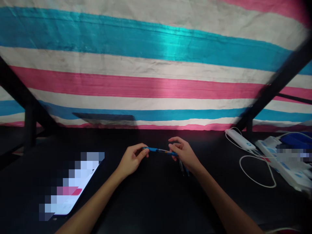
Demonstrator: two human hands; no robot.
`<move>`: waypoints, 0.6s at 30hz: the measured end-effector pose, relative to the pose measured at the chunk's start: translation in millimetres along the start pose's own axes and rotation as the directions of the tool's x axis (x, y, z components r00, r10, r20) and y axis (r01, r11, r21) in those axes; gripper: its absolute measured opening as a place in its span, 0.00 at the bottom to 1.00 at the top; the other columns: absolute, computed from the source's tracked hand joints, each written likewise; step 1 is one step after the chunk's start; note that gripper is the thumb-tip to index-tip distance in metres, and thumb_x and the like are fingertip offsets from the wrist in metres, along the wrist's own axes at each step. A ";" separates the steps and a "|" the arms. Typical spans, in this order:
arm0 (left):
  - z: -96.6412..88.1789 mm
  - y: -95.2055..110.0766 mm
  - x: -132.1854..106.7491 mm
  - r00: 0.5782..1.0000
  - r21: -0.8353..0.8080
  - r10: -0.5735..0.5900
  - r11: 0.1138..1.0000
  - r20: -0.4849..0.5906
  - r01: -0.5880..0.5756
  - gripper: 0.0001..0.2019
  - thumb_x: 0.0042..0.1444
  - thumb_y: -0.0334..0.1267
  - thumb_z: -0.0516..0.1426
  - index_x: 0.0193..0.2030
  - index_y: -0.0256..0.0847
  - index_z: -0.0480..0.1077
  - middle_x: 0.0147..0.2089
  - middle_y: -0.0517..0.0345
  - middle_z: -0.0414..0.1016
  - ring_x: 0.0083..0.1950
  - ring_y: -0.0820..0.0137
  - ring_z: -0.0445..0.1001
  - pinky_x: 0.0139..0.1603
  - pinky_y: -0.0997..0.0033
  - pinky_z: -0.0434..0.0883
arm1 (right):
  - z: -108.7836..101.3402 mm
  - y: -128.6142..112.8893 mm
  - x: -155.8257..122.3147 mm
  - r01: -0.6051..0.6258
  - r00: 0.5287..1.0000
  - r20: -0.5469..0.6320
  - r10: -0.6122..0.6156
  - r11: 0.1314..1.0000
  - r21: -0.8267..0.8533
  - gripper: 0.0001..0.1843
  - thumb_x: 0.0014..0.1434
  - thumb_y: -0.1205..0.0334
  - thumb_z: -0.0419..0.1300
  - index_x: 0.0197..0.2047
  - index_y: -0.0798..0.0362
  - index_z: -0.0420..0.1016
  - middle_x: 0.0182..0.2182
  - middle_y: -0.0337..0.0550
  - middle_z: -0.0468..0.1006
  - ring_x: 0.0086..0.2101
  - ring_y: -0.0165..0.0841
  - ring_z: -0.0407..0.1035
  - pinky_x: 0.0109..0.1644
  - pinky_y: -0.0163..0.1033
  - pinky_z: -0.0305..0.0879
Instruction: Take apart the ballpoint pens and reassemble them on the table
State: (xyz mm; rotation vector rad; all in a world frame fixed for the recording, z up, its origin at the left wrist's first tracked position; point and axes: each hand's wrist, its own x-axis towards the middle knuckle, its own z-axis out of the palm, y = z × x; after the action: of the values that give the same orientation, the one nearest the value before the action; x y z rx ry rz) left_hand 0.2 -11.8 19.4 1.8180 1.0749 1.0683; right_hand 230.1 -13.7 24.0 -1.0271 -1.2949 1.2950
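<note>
A slim blue pen (153,149) lies roughly level between my two hands above the dark tabletop, with a clear stretch along its middle. My left hand (131,159) pinches its left end between thumb and fingers. At the other end, my right hand (185,154) grips the blue part with thumb and fingers, its index finger raised and bent. Fingers cover both ends of the pen. Below my right hand a couple of other thin pens (181,167) lie on the table, partly hidden by the hand and wrist.
To the left a lit phone or tablet (73,198) lies slanted on the black table (151,201). At right are a white power bank (240,139), looped white cable (258,186) and white power strips (287,169). A striped sheet (146,87) hangs behind, between dark frame bars (275,87).
</note>
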 end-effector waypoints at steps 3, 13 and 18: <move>-1.3 -1.9 1.2 1.000 -0.009 -0.012 1.000 -0.015 0.012 0.12 0.59 0.44 0.54 0.30 0.38 0.70 0.27 0.60 0.70 0.31 0.70 0.67 0.34 0.72 0.62 | 0.8 -1.9 -0.6 0.027 1.000 0.005 -0.027 1.000 0.004 0.16 0.52 0.56 0.64 0.42 0.52 0.69 0.25 0.36 0.71 0.22 0.27 0.65 0.23 0.32 0.63; -1.4 -1.0 2.1 1.000 -0.030 -0.006 1.000 0.011 0.006 0.12 0.59 0.44 0.54 0.29 0.38 0.70 0.26 0.60 0.70 0.31 0.69 0.68 0.35 0.72 0.62 | 0.7 -2.4 -0.5 -0.014 1.000 0.005 0.015 0.993 -0.114 0.16 0.57 0.49 0.57 0.40 0.53 0.70 0.19 0.36 0.71 0.17 0.26 0.62 0.19 0.31 0.58; -2.8 -3.5 3.3 1.000 -0.022 -0.018 1.000 -0.014 0.018 0.13 0.59 0.45 0.53 0.30 0.39 0.70 0.27 0.61 0.70 0.31 0.69 0.68 0.34 0.72 0.62 | -0.1 -5.3 -2.7 0.036 0.996 0.084 -0.022 0.986 -0.160 0.15 0.49 0.54 0.66 0.37 0.53 0.73 0.23 0.37 0.73 0.20 0.26 0.65 0.22 0.31 0.61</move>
State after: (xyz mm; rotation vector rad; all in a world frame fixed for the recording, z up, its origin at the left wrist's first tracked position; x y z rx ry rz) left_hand -2.4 -7.0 18.2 1.7833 1.0820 1.0800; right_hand 231.0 -16.7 29.1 -1.0721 -1.4918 1.2369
